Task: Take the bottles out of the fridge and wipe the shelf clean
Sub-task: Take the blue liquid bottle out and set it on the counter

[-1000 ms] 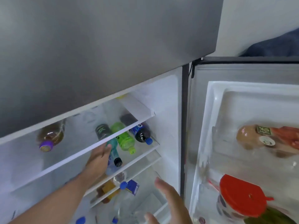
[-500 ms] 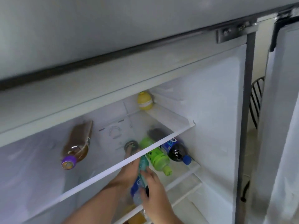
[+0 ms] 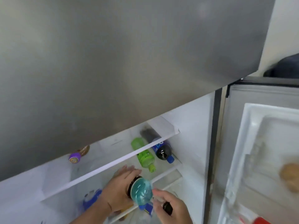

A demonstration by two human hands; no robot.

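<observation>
My left hand (image 3: 120,189) grips the body of a teal bottle (image 3: 141,190) with a black label, raised off the middle glass shelf (image 3: 163,174) at its front edge. My right hand (image 3: 174,207) closes around the same bottle's black-capped neck. Further back on that shelf a green bottle (image 3: 144,156) and a dark cola bottle (image 3: 161,151) with a blue cap lie on their sides. A brown bottle (image 3: 78,155) with a purple cap lies on the upper shelf, mostly hidden.
The grey freezer door (image 3: 129,62) fills the top of the view. A blue-labelled bottle (image 3: 92,198) and a blue-capped bottle (image 3: 145,207) sit lower down. The open fridge door (image 3: 258,143) at the right holds a tan item (image 3: 290,177) and a red lid (image 3: 262,221).
Both hands closed on the teal bottle and pulled it off the shelf toward the front, tipping it up. The view swung back up and to the right.
</observation>
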